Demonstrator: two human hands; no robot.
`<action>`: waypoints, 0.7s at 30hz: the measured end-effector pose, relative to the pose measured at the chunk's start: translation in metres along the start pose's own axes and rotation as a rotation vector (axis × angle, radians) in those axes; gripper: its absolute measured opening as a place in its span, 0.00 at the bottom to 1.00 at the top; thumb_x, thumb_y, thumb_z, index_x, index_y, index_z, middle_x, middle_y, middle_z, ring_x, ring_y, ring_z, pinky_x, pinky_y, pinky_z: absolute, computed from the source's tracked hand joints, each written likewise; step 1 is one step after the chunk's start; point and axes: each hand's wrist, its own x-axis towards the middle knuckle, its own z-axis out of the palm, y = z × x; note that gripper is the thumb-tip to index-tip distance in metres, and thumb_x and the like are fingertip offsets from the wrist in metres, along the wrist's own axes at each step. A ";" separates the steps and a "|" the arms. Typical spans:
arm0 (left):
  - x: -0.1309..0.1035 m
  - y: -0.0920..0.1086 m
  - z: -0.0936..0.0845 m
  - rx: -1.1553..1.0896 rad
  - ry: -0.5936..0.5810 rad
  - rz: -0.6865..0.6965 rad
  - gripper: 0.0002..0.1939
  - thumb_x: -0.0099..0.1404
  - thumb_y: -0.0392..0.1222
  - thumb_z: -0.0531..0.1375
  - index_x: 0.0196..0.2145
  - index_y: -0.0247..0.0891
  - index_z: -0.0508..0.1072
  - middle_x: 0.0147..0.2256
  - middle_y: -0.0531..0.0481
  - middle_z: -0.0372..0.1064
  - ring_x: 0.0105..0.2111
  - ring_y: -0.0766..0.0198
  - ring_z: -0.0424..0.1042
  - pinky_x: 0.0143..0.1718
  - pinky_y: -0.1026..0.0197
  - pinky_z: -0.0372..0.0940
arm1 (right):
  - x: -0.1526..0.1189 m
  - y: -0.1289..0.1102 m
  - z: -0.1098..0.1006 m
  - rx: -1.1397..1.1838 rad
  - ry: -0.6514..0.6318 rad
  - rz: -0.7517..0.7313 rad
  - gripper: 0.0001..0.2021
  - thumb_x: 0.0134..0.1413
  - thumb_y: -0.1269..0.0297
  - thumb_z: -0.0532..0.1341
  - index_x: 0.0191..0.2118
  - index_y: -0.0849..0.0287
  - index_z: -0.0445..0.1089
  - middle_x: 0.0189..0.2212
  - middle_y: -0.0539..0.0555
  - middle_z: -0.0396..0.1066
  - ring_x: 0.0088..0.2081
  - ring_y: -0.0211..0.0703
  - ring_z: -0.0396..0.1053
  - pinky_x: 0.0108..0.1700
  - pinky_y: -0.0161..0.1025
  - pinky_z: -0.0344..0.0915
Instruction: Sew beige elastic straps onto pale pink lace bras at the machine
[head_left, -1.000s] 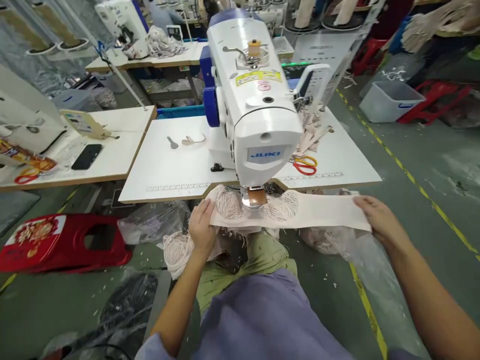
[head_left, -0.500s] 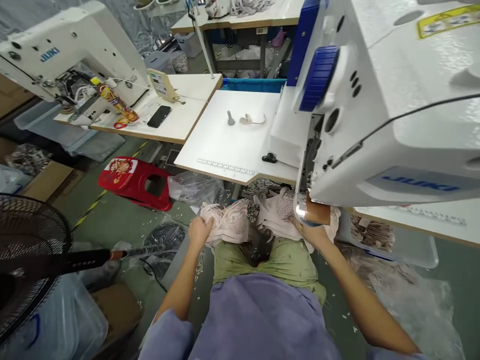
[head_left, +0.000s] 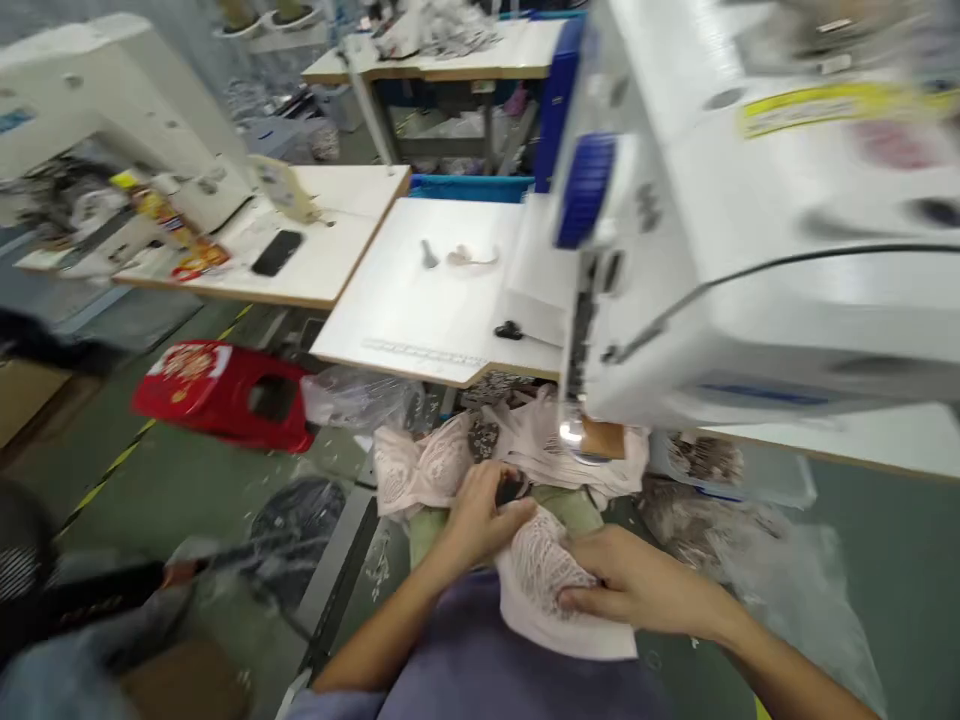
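Observation:
A pale pink lace bra (head_left: 546,575) is raised in front of my body, one cup facing up. My right hand (head_left: 637,582) pinches it from the right, thumb lying over the lace. At its upper left edge, my left hand (head_left: 480,515) grips it with the thumb on top; the other fingers are partly hidden. Another pale pink lace bra (head_left: 424,465) rests on my lap at the left, just beyond my left hand. More pink bra pieces (head_left: 525,430) are heaped below the table edge, partly behind the machine arm's end. The picture is smeared by motion.
A white sewing machine (head_left: 735,300) looms close on the right. The white worktable (head_left: 405,290) holds a grey piece, a beige strap-like piece and a printed ruler. A red stool (head_left: 225,395) lies at left. Under the table at right is a clear bin (head_left: 765,480) of pink pieces.
Both hands have left the bras at either side of my lap and come together nearer my body, with one bra lifted between them. The view has shifted right.

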 end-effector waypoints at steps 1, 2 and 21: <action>0.012 0.008 0.007 -0.078 -0.106 0.045 0.21 0.63 0.60 0.56 0.29 0.38 0.74 0.24 0.52 0.67 0.28 0.62 0.67 0.31 0.62 0.61 | -0.019 0.001 -0.013 -0.022 0.011 0.045 0.16 0.65 0.58 0.59 0.54 0.58 0.68 0.53 0.58 0.68 0.49 0.47 0.71 0.50 0.49 0.71; 0.023 0.016 0.015 -0.143 -0.222 0.086 0.24 0.62 0.63 0.57 0.30 0.37 0.74 0.23 0.53 0.66 0.25 0.63 0.66 0.29 0.63 0.62 | -0.038 0.002 -0.025 -0.046 0.036 0.094 0.15 0.65 0.57 0.59 0.54 0.58 0.69 0.53 0.57 0.69 0.49 0.47 0.71 0.50 0.49 0.72; 0.034 0.033 0.059 -0.162 0.098 0.041 0.34 0.56 0.78 0.52 0.22 0.40 0.62 0.22 0.54 0.56 0.26 0.64 0.58 0.29 0.62 0.56 | 0.045 0.133 -0.252 -0.207 0.804 0.811 0.03 0.52 0.70 0.65 0.31 0.65 0.73 0.34 0.65 0.75 0.42 0.55 0.71 0.42 0.41 0.62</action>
